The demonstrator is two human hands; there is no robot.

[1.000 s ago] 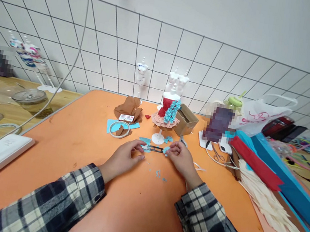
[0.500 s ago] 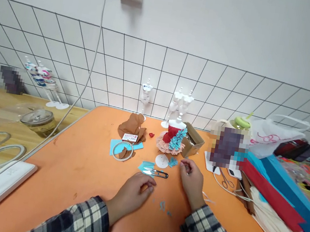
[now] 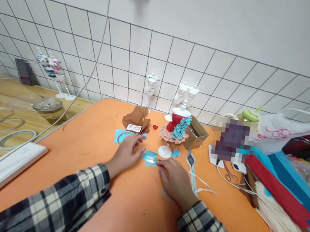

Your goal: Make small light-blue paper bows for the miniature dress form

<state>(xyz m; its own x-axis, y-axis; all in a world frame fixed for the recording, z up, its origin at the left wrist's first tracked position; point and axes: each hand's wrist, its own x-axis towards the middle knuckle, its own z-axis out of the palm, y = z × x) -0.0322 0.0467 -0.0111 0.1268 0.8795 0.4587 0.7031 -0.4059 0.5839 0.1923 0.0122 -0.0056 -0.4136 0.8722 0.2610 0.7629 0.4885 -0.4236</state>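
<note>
On the orange tabletop (image 3: 89, 141): small snips (image 3: 152, 162), blades over a blue scrap (image 3: 149, 154), just in front of the dressed mannequin (image 3: 175, 121).
Right hand (image 3: 176, 176): fingers over the snips' handle end; from here I can't tell whether they pinch it.
Left hand (image 3: 126, 152): thumb and fingers spread, close beside a pale ring (image 3: 118, 137).
Mannequin's base (image 3: 163, 152): a blue ruffle (image 3: 175, 153) sits right beside it.

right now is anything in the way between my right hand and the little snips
Nothing visible: the right hand is at the handle end of the snips, and the flat blue piece lies beneath their blades, not between.
</note>
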